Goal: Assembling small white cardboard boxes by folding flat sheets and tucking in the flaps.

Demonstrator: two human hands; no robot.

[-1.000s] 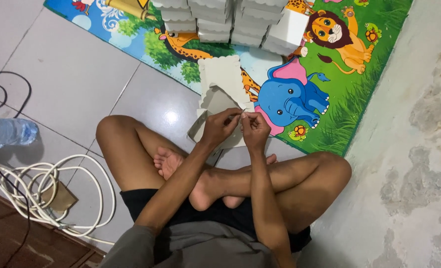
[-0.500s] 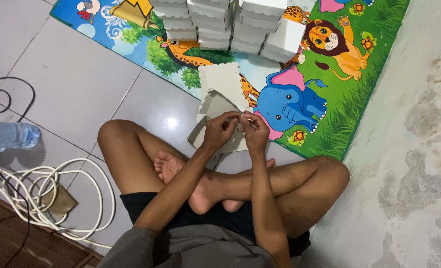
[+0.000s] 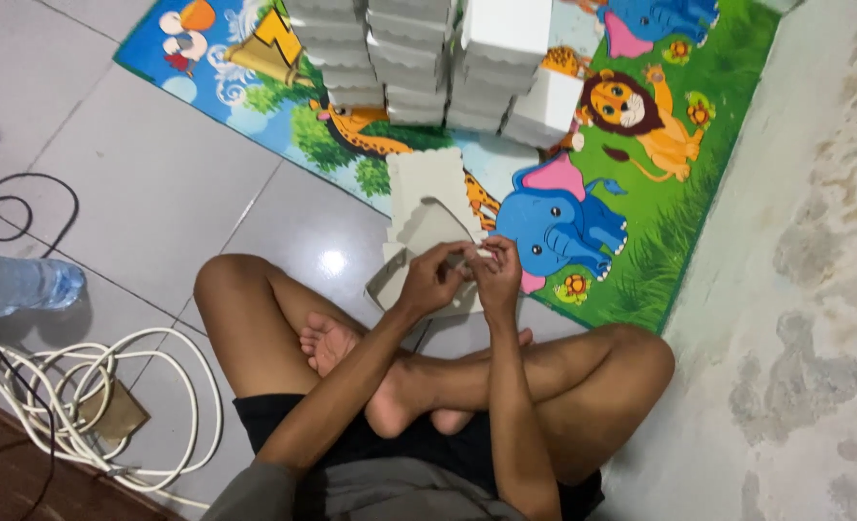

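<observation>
I sit cross-legged on the tiled floor. Both hands meet over a flat white cardboard box blank (image 3: 427,232) with a scalloped edge. My left hand (image 3: 435,278) grips the near part of the cardboard. My right hand (image 3: 495,271) pinches a small flap of it beside the left fingers. More flat white cardboard pieces (image 3: 430,179) lie under it, reaching onto the mat. Several stacks of folded white boxes (image 3: 428,58) stand at the far side of the mat.
A colourful animal play mat (image 3: 631,174) covers the floor ahead. A grey concrete wall (image 3: 805,289) runs along the right. A clear plastic bottle (image 3: 13,283) lies at the left. Coiled white cables (image 3: 91,415) and a black cable (image 3: 13,207) lie on the tiles.
My hands stay together on the cardboard, with small finger shifts. The camera view has tilted slightly, so the mat and boxes sit higher in the picture.
</observation>
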